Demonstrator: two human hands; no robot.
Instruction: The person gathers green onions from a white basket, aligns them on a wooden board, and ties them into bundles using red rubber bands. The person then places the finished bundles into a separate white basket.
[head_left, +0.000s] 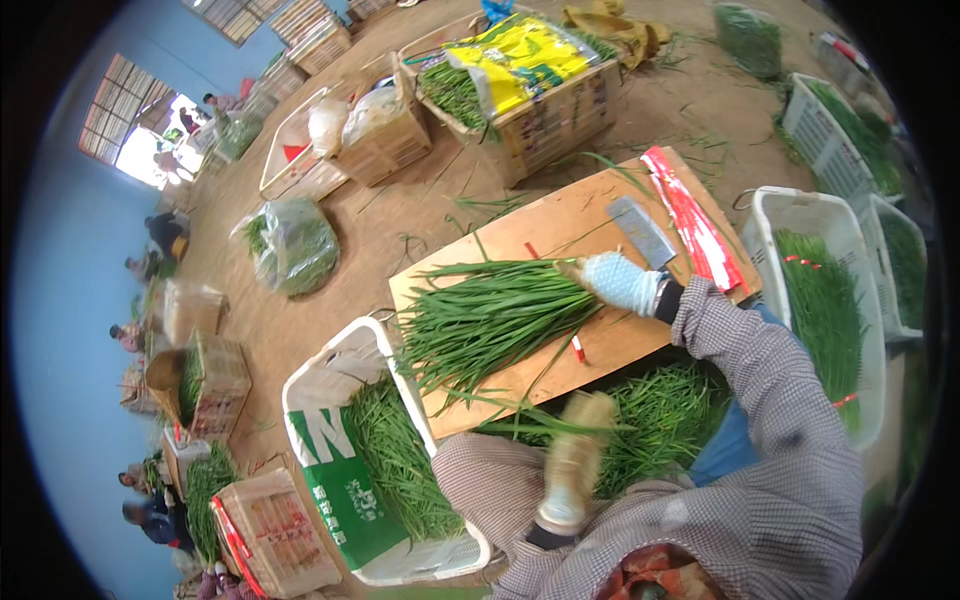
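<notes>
My right hand (624, 283), in a pale blue dotted glove, grips a bunch of long green leaves, likely garlic chives (502, 315), at its stem end. The bunch lies fanned over a wooden board (480, 409), tips toward the left. Below the board's near edge, my left hand (576, 457) is motion-blurred in a soiled glove. A few loose leaves (517, 424) run across its fingers and seem held there. On the board beyond my right hand are a flat metal blade (641, 231) and a bundle of red-and-white strips (690, 217).
Loose leaves (660, 420) are heaped under the board. A white crate (375, 337) of leaves stands at left; another crate (761, 247) at right holds tied bunches. Across the floor are a filled plastic bag (296, 247) and a crate (555, 124) under yellow plastic. People work along the blue wall.
</notes>
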